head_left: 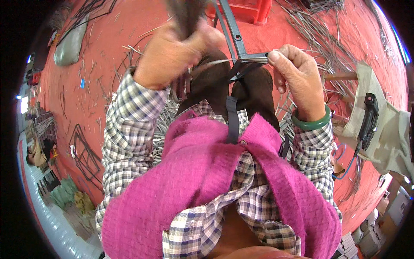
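My right hand (299, 77), a green bangle (311, 122) on its wrist, pinches flat grey strips (257, 60) against the end of a dark metal frame (236, 38). The frame stands between my knees. From there a light strip (214, 63) runs left, passing under my left hand (170, 54). That hand is closed and smeared by motion. Out of its top sticks a dark thing (188, 17), too blurred to name. Whether the left fingers also hold the strip is hidden.
A red plastic stool (254, 11) is beyond the frame. Loose grey strips (310, 39) litter the red floor. At right, a black hand tool (368, 121) with a blue cord lies on beige cloth (388, 134). More metal frames (82, 151) and a pale sack (71, 45) are at left.
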`<action>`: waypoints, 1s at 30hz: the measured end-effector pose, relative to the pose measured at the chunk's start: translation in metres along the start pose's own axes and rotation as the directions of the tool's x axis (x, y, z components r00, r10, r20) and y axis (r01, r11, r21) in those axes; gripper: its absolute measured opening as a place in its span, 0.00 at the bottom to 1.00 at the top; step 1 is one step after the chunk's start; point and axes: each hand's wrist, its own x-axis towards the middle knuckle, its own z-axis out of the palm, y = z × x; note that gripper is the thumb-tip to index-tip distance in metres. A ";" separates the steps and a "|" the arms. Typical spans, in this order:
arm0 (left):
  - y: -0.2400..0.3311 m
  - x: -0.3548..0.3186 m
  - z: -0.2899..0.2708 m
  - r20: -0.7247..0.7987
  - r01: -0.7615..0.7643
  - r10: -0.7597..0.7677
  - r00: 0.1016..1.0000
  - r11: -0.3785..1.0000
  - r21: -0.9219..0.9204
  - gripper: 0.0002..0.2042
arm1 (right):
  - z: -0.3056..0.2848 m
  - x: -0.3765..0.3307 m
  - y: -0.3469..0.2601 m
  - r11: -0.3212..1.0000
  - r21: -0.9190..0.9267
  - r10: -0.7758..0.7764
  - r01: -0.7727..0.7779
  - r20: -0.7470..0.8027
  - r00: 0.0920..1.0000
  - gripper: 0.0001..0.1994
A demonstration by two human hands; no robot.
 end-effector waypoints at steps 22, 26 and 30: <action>-0.001 0.012 0.025 0.246 0.338 -0.353 0.903 0.936 0.101 0.11 | -0.352 -0.089 0.089 0.391 -0.801 -0.454 -0.454 -0.597 0.662 0.19; -0.002 0.013 0.022 0.266 0.351 -0.367 0.891 0.930 0.107 0.12 | -0.409 -0.137 0.127 0.015 -0.621 -0.268 -0.784 -0.758 0.595 0.26; -0.002 0.010 0.020 0.271 0.359 -0.376 0.886 0.927 0.111 0.12 | -0.424 -0.139 0.140 -0.048 -0.578 -0.381 -0.815 -0.744 0.550 0.26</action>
